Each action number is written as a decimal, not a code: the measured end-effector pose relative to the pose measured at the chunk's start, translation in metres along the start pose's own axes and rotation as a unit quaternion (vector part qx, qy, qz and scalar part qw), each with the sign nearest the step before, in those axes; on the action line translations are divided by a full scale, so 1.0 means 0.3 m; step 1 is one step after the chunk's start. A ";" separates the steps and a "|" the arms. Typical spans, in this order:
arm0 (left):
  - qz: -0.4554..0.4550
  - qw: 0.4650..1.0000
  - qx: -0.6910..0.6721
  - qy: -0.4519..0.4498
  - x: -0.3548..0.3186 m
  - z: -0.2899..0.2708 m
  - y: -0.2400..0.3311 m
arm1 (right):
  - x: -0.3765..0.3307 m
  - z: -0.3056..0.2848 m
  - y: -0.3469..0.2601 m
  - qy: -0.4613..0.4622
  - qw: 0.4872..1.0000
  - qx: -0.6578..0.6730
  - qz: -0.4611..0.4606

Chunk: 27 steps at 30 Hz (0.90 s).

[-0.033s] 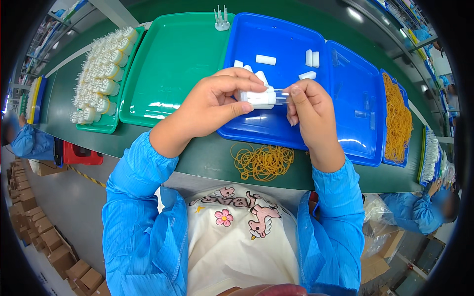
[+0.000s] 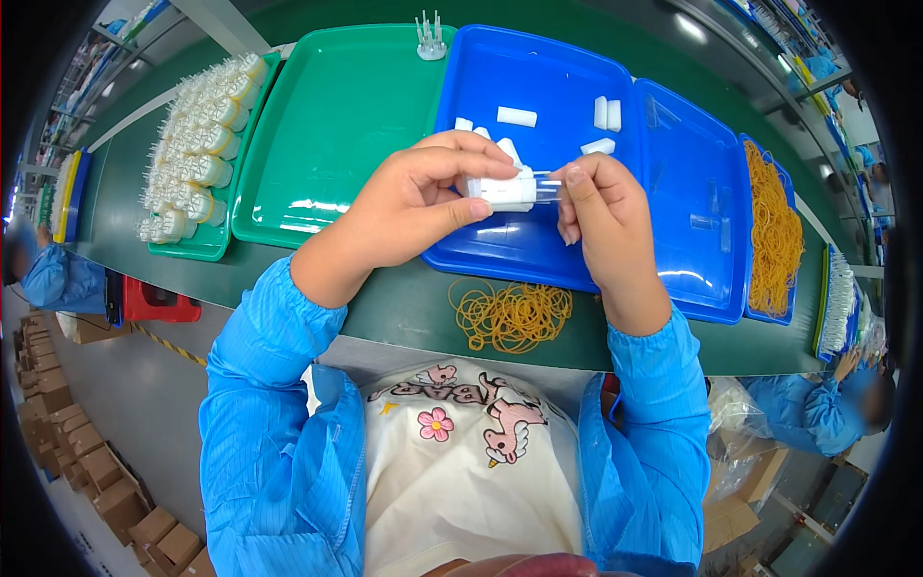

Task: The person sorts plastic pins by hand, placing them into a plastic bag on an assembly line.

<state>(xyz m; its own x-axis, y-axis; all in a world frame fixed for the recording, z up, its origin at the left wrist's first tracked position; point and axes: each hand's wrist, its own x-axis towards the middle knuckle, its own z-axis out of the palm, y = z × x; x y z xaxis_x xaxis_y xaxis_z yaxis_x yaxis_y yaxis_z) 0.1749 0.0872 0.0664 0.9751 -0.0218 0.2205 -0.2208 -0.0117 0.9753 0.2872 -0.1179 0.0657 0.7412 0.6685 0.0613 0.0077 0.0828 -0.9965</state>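
Over the near part of a blue tray (image 2: 538, 245), my left hand (image 2: 399, 207) is closed around a bundle of white blocks (image 2: 505, 195). Clear plastic strips or tubes (image 2: 547, 189) stick out of the bundle's right end. My right hand (image 2: 612, 216) pinches their far ends between thumb and fingers. Part of the bundle is hidden by the left fingers. Loose white pieces lie in the tray behind: one white block (image 2: 517, 116) on its side and a pair of white blocks (image 2: 608, 113) side by side. A loose pile of yellow rubber bands (image 2: 514, 315) rests on the table before me.
Left stands a green tray (image 2: 332, 135), beside many white assemblies with pins (image 2: 197, 154). A small pronged piece (image 2: 431, 38) sits at its far rim. To the right, a second blue tray (image 2: 687, 260) holds clear pieces, then a tray of rubber bands (image 2: 772, 231). Blue-sleeved people work at both sides.
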 end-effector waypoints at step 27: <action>0.103 0.989 -0.098 0.041 -0.020 0.046 -0.008 | -0.046 0.049 0.001 0.083 0.970 -0.071 -0.216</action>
<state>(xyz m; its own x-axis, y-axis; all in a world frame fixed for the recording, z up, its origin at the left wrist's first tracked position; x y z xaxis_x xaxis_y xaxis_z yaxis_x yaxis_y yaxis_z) 0.1693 0.0737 0.0626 0.9094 0.0787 0.4084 -0.4159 0.1783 0.8918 0.2672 -0.1162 0.0655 0.7460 0.4643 0.4774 0.4257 0.2188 -0.8780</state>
